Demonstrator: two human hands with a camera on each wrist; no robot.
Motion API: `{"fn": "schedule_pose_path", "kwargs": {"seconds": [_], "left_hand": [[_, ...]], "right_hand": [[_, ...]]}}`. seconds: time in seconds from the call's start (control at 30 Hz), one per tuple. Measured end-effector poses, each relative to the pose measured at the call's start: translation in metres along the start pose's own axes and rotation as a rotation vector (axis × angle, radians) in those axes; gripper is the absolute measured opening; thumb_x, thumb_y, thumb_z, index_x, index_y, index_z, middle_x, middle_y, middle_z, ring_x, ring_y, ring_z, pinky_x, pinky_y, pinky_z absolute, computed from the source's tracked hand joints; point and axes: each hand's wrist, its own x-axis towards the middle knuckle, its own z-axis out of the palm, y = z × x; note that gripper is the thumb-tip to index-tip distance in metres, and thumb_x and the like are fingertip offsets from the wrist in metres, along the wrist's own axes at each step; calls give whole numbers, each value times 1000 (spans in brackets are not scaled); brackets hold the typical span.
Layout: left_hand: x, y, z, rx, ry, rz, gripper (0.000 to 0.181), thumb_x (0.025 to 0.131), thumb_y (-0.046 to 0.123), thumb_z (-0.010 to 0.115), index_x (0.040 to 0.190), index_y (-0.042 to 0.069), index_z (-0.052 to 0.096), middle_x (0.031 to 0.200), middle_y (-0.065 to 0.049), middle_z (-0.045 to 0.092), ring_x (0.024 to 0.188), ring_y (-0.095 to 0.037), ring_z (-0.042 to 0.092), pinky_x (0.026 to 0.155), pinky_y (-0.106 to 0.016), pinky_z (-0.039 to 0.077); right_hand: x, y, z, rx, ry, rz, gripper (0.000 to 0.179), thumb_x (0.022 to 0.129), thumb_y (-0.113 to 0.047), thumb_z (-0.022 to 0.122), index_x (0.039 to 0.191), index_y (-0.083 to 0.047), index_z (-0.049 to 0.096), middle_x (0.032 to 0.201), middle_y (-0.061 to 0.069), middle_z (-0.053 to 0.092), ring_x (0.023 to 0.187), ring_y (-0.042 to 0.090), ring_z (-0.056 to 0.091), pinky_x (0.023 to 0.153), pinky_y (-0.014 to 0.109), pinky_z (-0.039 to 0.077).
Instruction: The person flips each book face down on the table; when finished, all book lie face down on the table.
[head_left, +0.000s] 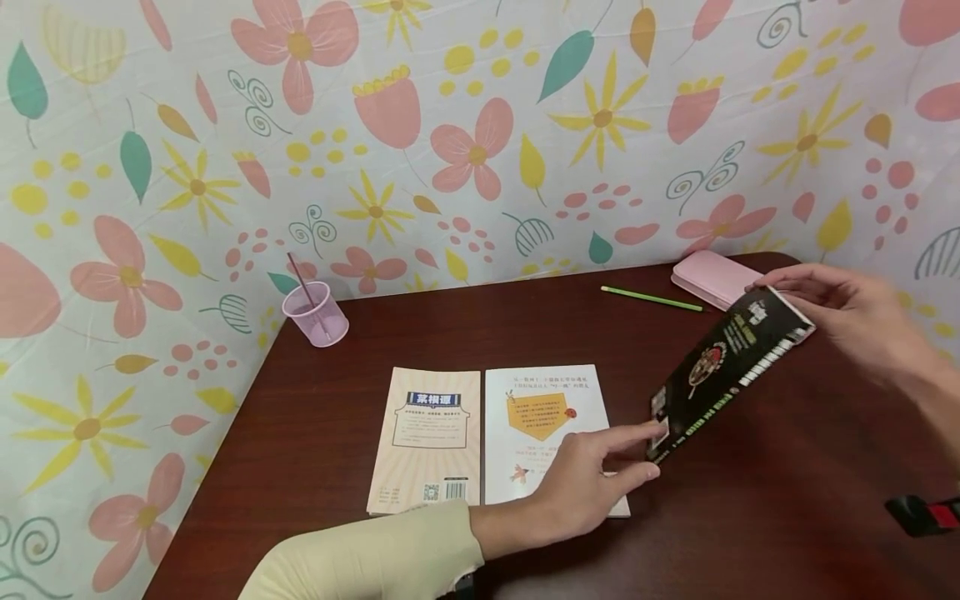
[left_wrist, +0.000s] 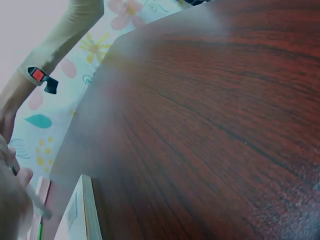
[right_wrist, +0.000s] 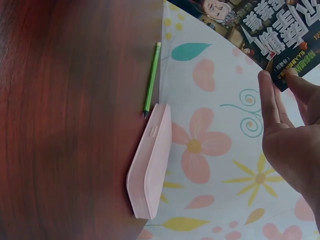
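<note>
A dark-covered book (head_left: 720, 371) is held tilted above the right part of the table, between both hands. My left hand (head_left: 573, 479) pinches its lower left corner between thumb and fingers. At the upper right end, my right hand (head_left: 847, 304) grips the edge; in the right wrist view its thumb and fingers pinch a corner of the illustrated cover (right_wrist: 280, 35). Left of the held book, a white book (head_left: 551, 383) with an orange panel lies flat, partly covered by my left hand. Beside it lies a cream book (head_left: 420, 467) with a blue title block.
A pink pencil case (head_left: 716, 279) and a green pencil (head_left: 651, 299) lie at the back right of the dark wooden table (head_left: 450, 329). A pink mesh cup (head_left: 318, 317) holding a thin stick stands at the back left. Flower-patterned cloth (head_left: 480, 158) hangs behind the table.
</note>
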Motion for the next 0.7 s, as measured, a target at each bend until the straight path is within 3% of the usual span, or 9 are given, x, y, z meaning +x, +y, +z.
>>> {"fn": "schedule_pose_path", "kwargs": {"seconds": [0.13, 0.3, 0.47, 0.53, 0.7], "left_hand": [[3, -4, -1, -132, 101, -38, 42, 96, -1, 77, 137, 2, 70, 144, -6, 66, 111, -2, 70, 90, -22, 58], [6, -7, -7, -143, 177, -98, 54, 96, 4, 80, 147, 5, 63, 151, -4, 61, 107, -3, 72, 92, -27, 59], [7, -8, -11, -141, 214, -203, 71, 95, 12, 82, 159, 12, 51, 125, 2, 74, 101, 1, 71, 100, -28, 56], [8, -9, -12, -140, 224, -213, 74, 95, 13, 83, 160, 13, 48, 110, 5, 75, 98, 3, 71, 101, -24, 54], [7, -11, -13, -126, 223, -198, 74, 95, 13, 83, 160, 12, 48, 107, 6, 74, 96, 3, 71, 101, -21, 52]], "right_hand": [[-2, -4, -2, 144, -15, 52, 32, 103, 8, 61, 132, -3, 72, 106, -7, 81, 81, 7, 73, 61, 21, 58], [-2, -8, -1, 321, 16, 159, 32, 103, 2, 64, 131, -10, 75, 105, -4, 81, 73, 12, 75, 56, 28, 60], [-4, -12, 3, 401, 44, 242, 36, 103, -7, 70, 138, -15, 73, 110, -7, 81, 73, 13, 76, 55, 31, 60], [-4, -13, 5, 411, 47, 258, 38, 103, -10, 71, 140, -16, 72, 111, -8, 80, 73, 13, 75, 55, 30, 60], [-2, -10, 8, 521, 10, 220, 39, 105, -6, 66, 144, -9, 68, 125, -7, 77, 86, 12, 75, 64, 25, 60]]}}
